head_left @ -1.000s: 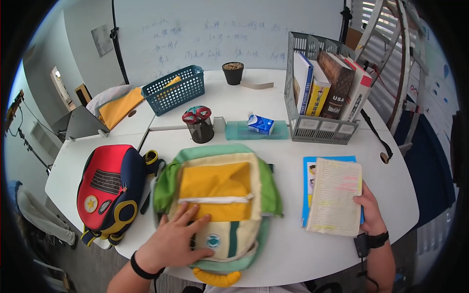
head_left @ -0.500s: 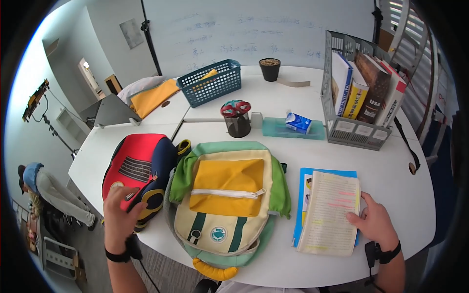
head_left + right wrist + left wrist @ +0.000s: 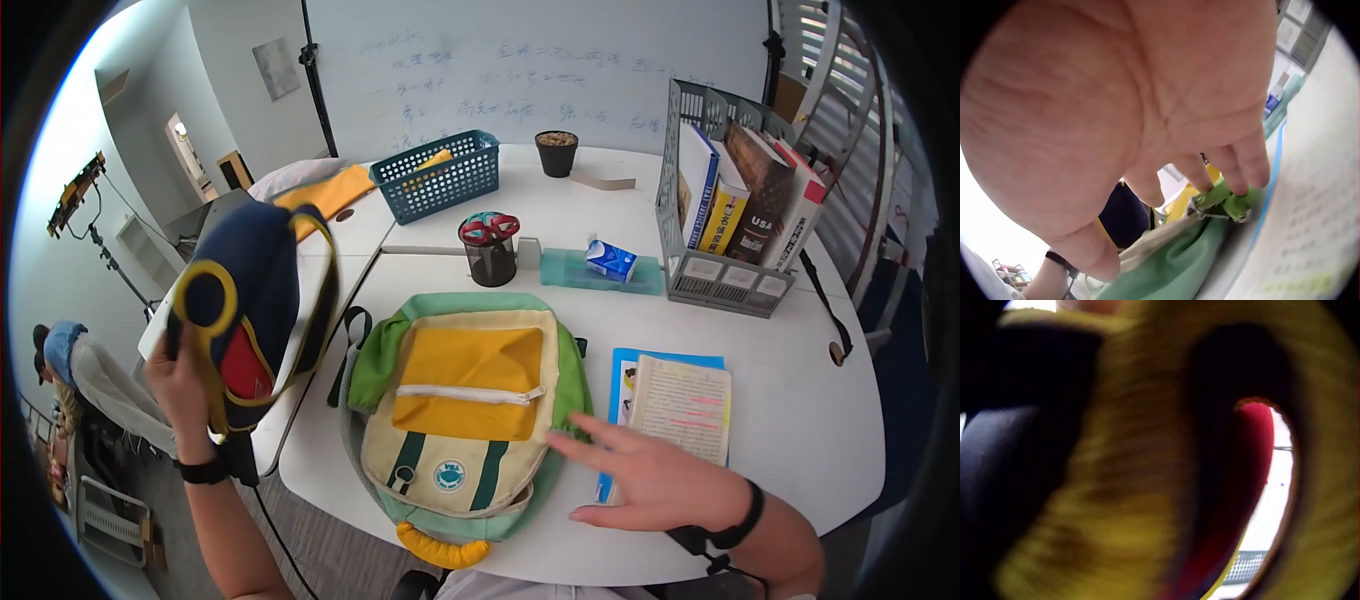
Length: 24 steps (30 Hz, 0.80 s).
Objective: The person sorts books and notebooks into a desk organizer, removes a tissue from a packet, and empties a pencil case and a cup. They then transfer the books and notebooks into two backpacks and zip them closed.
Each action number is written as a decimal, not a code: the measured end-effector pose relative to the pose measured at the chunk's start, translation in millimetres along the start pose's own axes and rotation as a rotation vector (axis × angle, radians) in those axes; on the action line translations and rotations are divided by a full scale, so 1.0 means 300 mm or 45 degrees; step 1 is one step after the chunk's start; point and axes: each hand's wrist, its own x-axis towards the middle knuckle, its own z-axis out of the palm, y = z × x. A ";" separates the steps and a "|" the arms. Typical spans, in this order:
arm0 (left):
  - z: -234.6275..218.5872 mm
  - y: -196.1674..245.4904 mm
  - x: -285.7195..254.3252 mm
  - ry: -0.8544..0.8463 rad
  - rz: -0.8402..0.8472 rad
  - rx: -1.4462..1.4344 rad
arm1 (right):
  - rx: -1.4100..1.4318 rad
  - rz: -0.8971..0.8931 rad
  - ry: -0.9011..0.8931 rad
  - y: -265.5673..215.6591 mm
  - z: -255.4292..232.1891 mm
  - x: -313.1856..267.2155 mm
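Note:
In the head view my left hand [image 3: 180, 390] grips the navy, red and yellow bag [image 3: 250, 270], which hangs tilted above the table's left side; its yellow-edged parts fill the left wrist view, blurred. My right hand [image 3: 650, 480] is spread with fingers extended, between the green and cream backpack [image 3: 470, 400] and the open notebook [image 3: 690, 400]. Its fingertips are near the backpack's right edge; whether they touch it I cannot tell. The backpack lies flat, yellow pocket upward. The notebook rests on a blue book [image 3: 622, 385], partly hidden by my right hand.
Behind stand a mesh cup with scissors [image 3: 490, 255], a teal tray [image 3: 560, 270] with a blue packet, a blue basket [image 3: 440, 185], a small pot [image 3: 556, 155] and a grey rack of books [image 3: 725, 275]. A person [image 3: 100, 385] bends over at far left.
My left hand has gone from the backpack to the red and navy bag, now lifted and turned. My right hand has left the notebook's right edge and moved left toward the backpack.

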 end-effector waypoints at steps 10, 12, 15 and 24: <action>0.180 0.553 -0.423 -0.810 0.591 0.562 | -0.026 -0.044 -0.106 0.035 0.096 0.077; 0.232 0.545 -0.518 -1.143 0.779 0.303 | 0.056 -0.022 -0.115 0.028 0.052 0.074; 0.274 0.623 -0.560 -1.215 0.750 0.257 | 0.128 0.008 -0.096 0.040 -0.009 0.045; 0.238 0.609 -0.366 -1.452 0.349 0.072 | 0.200 -0.153 0.586 -0.077 -0.056 0.103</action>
